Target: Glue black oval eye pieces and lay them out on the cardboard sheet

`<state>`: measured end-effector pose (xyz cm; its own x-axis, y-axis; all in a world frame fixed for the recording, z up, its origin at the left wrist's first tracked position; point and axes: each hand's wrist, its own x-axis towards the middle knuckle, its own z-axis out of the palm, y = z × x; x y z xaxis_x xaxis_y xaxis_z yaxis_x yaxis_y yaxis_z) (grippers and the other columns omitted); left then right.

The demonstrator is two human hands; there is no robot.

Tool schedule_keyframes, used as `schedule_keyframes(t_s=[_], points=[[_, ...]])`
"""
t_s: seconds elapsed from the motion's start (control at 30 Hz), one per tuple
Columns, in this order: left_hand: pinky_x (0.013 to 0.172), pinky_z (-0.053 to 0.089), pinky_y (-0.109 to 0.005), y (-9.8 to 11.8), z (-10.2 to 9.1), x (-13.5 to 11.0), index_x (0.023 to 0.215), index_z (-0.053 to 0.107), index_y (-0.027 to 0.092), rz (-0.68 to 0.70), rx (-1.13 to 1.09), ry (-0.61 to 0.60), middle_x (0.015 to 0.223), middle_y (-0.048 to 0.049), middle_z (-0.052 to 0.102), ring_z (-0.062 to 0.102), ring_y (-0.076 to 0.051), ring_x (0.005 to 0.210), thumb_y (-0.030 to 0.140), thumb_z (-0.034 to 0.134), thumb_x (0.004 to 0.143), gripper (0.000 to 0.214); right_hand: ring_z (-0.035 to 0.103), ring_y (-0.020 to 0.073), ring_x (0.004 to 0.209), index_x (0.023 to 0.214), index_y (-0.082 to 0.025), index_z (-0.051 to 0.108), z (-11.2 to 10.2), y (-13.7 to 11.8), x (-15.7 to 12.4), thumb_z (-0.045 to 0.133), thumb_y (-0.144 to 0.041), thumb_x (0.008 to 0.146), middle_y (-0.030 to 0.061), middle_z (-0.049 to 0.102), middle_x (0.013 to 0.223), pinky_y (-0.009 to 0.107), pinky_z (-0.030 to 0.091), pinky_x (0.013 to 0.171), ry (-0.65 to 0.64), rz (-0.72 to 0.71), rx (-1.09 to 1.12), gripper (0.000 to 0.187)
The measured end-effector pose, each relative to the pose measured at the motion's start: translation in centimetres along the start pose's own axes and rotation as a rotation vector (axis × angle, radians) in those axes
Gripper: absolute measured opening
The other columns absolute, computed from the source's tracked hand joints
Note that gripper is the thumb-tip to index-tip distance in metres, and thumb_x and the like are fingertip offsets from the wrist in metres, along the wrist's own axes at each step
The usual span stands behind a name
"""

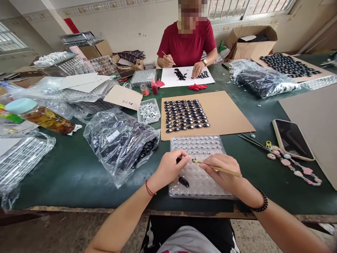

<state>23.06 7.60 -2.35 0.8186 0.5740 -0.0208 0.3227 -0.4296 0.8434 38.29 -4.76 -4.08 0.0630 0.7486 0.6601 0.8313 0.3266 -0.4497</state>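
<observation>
My left hand [170,167] is pinched shut over a clear blister tray [197,144] of round pockets; a small dark piece shows between its fingers. My right hand [223,171] grips a thin wooden stick [218,168], its tip pointing left toward the left fingertips. A black oval piece [183,181] lies on the tray just below my left hand. Behind the tray, rows of black oval pieces [185,115] sit on a brown cardboard sheet [229,112].
A plastic bag of black pieces [123,144] lies left of the tray, a small tub of silver parts [149,111] behind it. A phone [292,138] and bead strap [295,167] lie right. Across the green table [73,168] a person in red works on white paper [171,77].
</observation>
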Motion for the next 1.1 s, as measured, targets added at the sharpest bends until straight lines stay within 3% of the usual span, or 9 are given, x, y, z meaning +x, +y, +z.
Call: schedule_keyframes(t_s=[0.13, 0.33, 0.5, 0.63, 0.7, 0.83, 0.9, 0.97, 1.1], points=[[0.058, 0.035, -0.021, 0.0, -0.4, 0.1, 0.079, 0.059, 0.016, -0.037, -0.051, 0.141, 0.067, 0.0014, 0.055, 0.047, -0.011, 0.06, 0.038, 0.045, 0.085, 0.027, 0.052, 0.0087, 0.048, 0.069, -0.018, 0.054, -0.1, 0.0, 0.1, 0.053, -0.017, 0.082, -0.0014, 0.058, 0.055, 0.021, 0.039, 0.048, 0.061, 0.12, 0.041, 0.013], [0.057, 0.035, -0.021, 0.3, 0.4, -0.1, 0.103, 0.063, 0.02, 0.014, -0.107, -0.077, 0.058, 0.0036, 0.047, 0.042, -0.01, 0.055, 0.039, 0.055, 0.08, 0.031, 0.056, 0.011, 0.051, 0.075, -0.018, 0.057, -0.5, -0.4, 0.0, 0.053, -0.019, 0.082, -0.0007, 0.059, 0.056, 0.022, 0.044, 0.047, 0.13, 0.29, 0.197, 0.008], [0.056, 0.036, -0.021, 0.3, 1.1, -0.5, 0.095, 0.066, 0.018, 0.037, -0.102, -0.085, 0.059, 0.0021, 0.048, 0.042, -0.01, 0.056, 0.037, 0.057, 0.078, 0.027, 0.056, 0.0121, 0.05, 0.076, -0.018, 0.057, -0.5, -0.6, -0.3, 0.052, -0.017, 0.083, -0.0008, 0.057, 0.054, 0.024, 0.045, 0.047, 0.137, 0.279, 0.393, 0.008], [0.057, 0.036, -0.021, 0.4, -0.1, -0.2, 0.09, 0.067, 0.019, 0.05, -0.119, -0.1, 0.066, 0.0009, 0.055, 0.045, -0.01, 0.058, 0.034, 0.061, 0.075, 0.021, 0.055, 0.0109, 0.047, 0.078, -0.018, 0.057, -0.6, -0.3, -0.3, 0.047, -0.018, 0.086, 0.0, 0.058, 0.06, 0.026, 0.046, 0.049, 0.226, 0.375, 0.645, 0.013], [0.051, 0.033, -0.019, 0.1, -1.2, 0.5, 0.086, 0.067, 0.018, 0.015, -0.298, -0.056, 0.061, 0.002, 0.052, 0.041, -0.008, 0.053, 0.033, 0.062, 0.075, 0.019, 0.053, 0.0097, 0.043, 0.079, -0.018, 0.058, -0.7, -0.2, -0.2, 0.046, -0.021, 0.087, 0.0002, 0.059, 0.061, 0.025, 0.044, 0.045, 0.291, 0.433, 0.756, 0.015], [0.038, 0.021, -0.016, -1.4, -2.7, 2.6, 0.087, 0.061, 0.016, -0.154, -0.981, 0.221, 0.045, 0.0086, 0.023, 0.019, -0.005, 0.037, 0.04, 0.055, 0.081, 0.025, 0.051, 0.0097, 0.041, 0.077, -0.018, 0.058, -0.9, -0.2, -0.1, 0.049, -0.024, 0.086, 0.0001, 0.058, 0.06, 0.025, 0.043, 0.043, 0.342, 0.49, 0.811, 0.014], [0.035, 0.017, -0.015, -2.2, -2.7, 3.2, 0.084, 0.058, 0.015, -0.257, -1.152, 0.253, 0.045, 0.0096, 0.02, 0.015, -0.004, 0.036, 0.044, 0.056, 0.079, 0.029, 0.052, 0.0101, 0.042, 0.076, -0.018, 0.059, -0.9, -0.3, -0.1, 0.051, -0.025, 0.085, 0.0001, 0.057, 0.059, 0.026, 0.044, 0.043, 0.336, 0.494, 0.799, 0.014], [0.035, 0.015, -0.015, -2.6, -2.3, 3.2, 0.077, 0.055, 0.014, -0.286, -1.126, 0.262, 0.045, 0.0095, 0.024, 0.017, -0.003, 0.036, 0.045, 0.06, 0.076, 0.031, 0.052, 0.0106, 0.043, 0.077, -0.018, 0.059, -0.7, -0.3, -0.2, 0.051, -0.025, 0.085, 0.0003, 0.056, 0.059, 0.026, 0.045, 0.044, 0.323, 0.487, 0.774, 0.013], [0.039, 0.022, -0.016, -1.8, -1.4, 2.0, 0.077, 0.055, 0.014, -0.192, -0.776, 0.301, 0.053, 0.0056, 0.04, 0.032, -0.003, 0.041, 0.042, 0.062, 0.073, 0.029, 0.052, 0.0102, 0.043, 0.08, -0.017, 0.059, -0.4, -0.2, -0.2, 0.049, -0.023, 0.086, 0.0001, 0.056, 0.058, 0.026, 0.045, 0.044, 0.279, 0.461, 0.685, 0.012]])
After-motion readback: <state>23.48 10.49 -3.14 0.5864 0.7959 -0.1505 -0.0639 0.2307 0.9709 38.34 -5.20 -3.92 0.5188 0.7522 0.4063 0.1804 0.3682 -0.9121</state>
